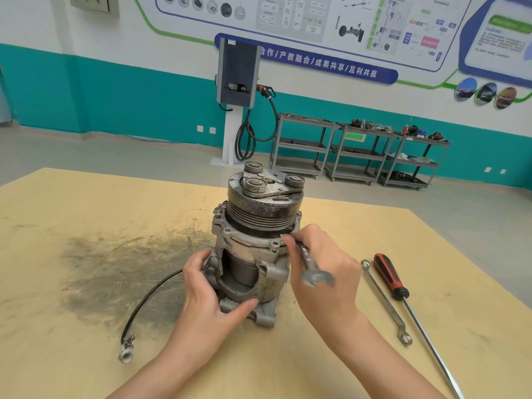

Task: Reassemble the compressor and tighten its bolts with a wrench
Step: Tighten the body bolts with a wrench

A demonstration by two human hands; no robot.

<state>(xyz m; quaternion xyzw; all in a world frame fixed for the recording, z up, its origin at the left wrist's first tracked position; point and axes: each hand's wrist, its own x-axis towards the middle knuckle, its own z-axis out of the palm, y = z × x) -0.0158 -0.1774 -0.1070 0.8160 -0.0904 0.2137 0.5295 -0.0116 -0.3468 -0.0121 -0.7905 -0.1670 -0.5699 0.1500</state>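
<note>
We see the compressor (253,243) standing upright in the middle of the worktop (86,326), with its pulley end on top and its long axis vertical. Our left hand (210,289) holds the lower part of the body from the left and near side; its fingers (195,262) are curled round the casting and the thumb presses on the front, so the body is kept steady.

Our right hand (322,269) is at the right side of the compressor and holds a wrench (311,264). Its fingers (290,240) are closed around the shaft, and the open end of the wrench points toward us, away from the compressor. The far end goes up and left to the flange just under the pulley, where a bolt (274,245) sits at the rim. The wrench is a little blurred, so we cannot tell if its far end is already seated on a bolt head.

The next move turns on this relation: the bolt lies up and left of the right fingers, touching distance from them, and the wrench shaft lies slanted between the two.

To the right on the worktop lie a second wrench (384,300) and a screwdriver (391,276), near each other. A black cable (149,298) lies to the left.
</note>
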